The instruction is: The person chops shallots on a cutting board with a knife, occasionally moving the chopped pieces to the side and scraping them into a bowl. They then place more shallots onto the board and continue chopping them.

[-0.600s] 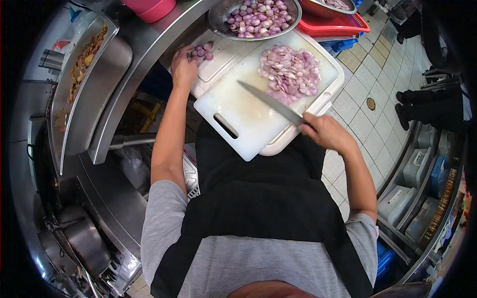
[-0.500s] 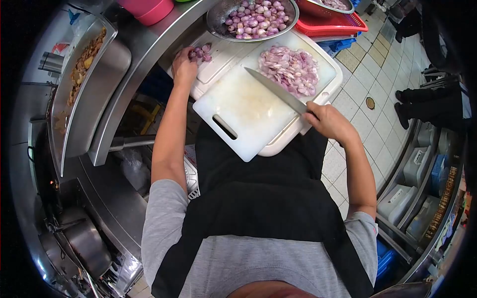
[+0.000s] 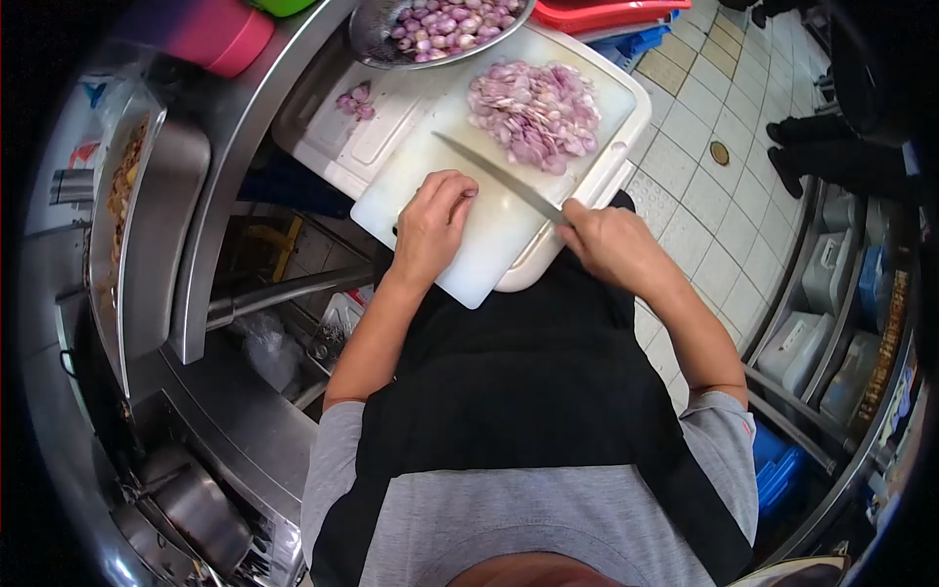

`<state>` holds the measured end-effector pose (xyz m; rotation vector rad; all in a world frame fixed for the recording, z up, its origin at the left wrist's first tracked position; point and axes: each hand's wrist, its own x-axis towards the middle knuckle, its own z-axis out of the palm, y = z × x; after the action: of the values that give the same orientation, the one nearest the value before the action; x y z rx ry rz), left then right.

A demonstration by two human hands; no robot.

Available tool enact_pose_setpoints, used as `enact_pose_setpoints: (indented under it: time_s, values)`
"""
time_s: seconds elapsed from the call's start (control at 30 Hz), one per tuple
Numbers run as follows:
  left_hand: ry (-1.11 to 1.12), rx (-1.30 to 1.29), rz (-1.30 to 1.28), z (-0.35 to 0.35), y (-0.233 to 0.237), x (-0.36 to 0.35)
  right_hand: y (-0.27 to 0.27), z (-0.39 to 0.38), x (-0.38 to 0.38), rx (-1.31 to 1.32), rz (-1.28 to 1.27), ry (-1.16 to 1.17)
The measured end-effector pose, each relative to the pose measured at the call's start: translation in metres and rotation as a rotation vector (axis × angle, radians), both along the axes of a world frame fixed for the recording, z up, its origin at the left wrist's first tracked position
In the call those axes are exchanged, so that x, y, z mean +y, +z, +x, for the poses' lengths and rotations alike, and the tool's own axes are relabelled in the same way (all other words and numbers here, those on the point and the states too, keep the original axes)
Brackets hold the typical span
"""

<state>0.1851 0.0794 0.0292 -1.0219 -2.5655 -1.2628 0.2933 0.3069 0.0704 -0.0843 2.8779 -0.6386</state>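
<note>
My right hand (image 3: 611, 243) grips a kitchen knife (image 3: 501, 180) by its handle. The long blade slants up and left over the white cutting board (image 3: 489, 259). My left hand (image 3: 430, 223) is over the board's near left part, fingers curled together. A small purplish bit shows at its fingertips and looks like a shallot; the fingers cover most of it. Beyond the blade, a heap of sliced shallots (image 3: 536, 112) lies on the board. A few shallots (image 3: 356, 101) sit apart on the pale plastic lid (image 3: 328, 137) under the board.
A metal bowl (image 3: 377, 49) of whole shallots stands at the lid's far edge, near a red basket (image 3: 597, 12). The steel counter (image 3: 220, 176) with a food tray (image 3: 161, 235) runs along the left. Another person's dark-clothed legs (image 3: 827, 147) are at the right.
My left hand has come from the shallots on the lid back to the board, and fewer shallots lie there. The knife stays in my right hand. The view has shifted slightly.
</note>
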Motion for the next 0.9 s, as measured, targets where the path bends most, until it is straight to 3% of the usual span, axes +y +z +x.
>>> enact_pose_setpoints:
  time_s: [0.13, 0.2, 0.57, 0.77, 0.9]
  values:
    - [0.005, 0.093, -0.03, 0.0, -0.002, -0.005, -0.006, 0.017, -0.01, 0.024, -0.054, 0.025]
    - [0.044, -0.075, 0.082, 0.003, -0.005, -0.006, -0.006, 0.018, -0.012, 0.022, -0.062, 0.012]
    - [0.037, -0.056, 0.097, 0.002, -0.011, -0.005, 0.021, 0.026, -0.002, -0.015, -0.063, 0.081]
    - [0.039, -0.048, 0.089, 0.003, -0.009, -0.005, -0.016, -0.009, -0.024, 0.114, -0.113, 0.111]
    - [0.06, -0.084, 0.101, 0.004, -0.01, -0.006, -0.007, -0.014, -0.023, 0.121, -0.083, 0.139]
